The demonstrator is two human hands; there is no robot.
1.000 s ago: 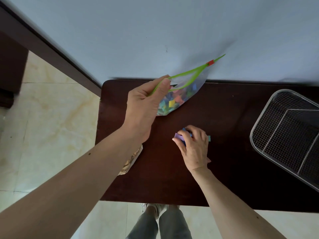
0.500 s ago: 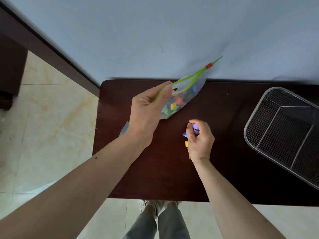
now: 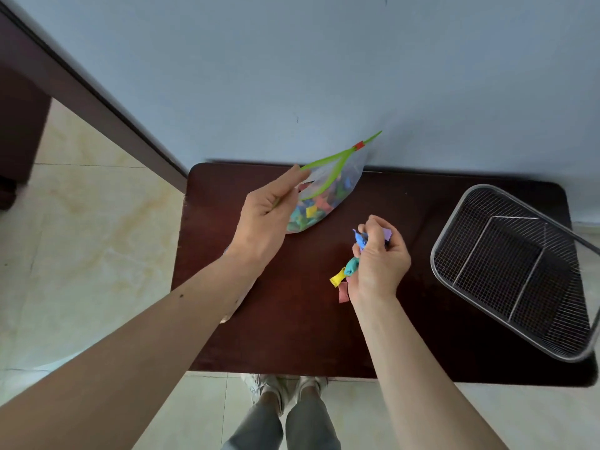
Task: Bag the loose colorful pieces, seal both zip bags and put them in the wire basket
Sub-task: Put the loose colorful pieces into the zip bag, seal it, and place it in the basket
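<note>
My left hand (image 3: 266,219) pinches the green zip edge of a clear zip bag (image 3: 328,196), holding its mouth apart above the dark table; the bag is full of colorful pieces and carries a red slider (image 3: 358,145). My right hand (image 3: 378,258) is lifted just right of the bag, closed on a bunch of colorful pieces (image 3: 360,240): blue and purple at the fingertips, teal, yellow and pink hanging below the palm. A second bag (image 3: 235,303) lies mostly hidden under my left forearm. The wire basket (image 3: 454,228) stands at the right with nothing in it.
The dark wooden table (image 3: 292,336) stands against a pale blue wall. The wire basket's near corner overhangs the table's right end. Tiled floor lies to the left, and my legs and shoes show below the front edge.
My right hand has gathered loose pieces off the table and lifted them, turning toward the bag. My left hand keeps holding the bag's mouth apart.
</note>
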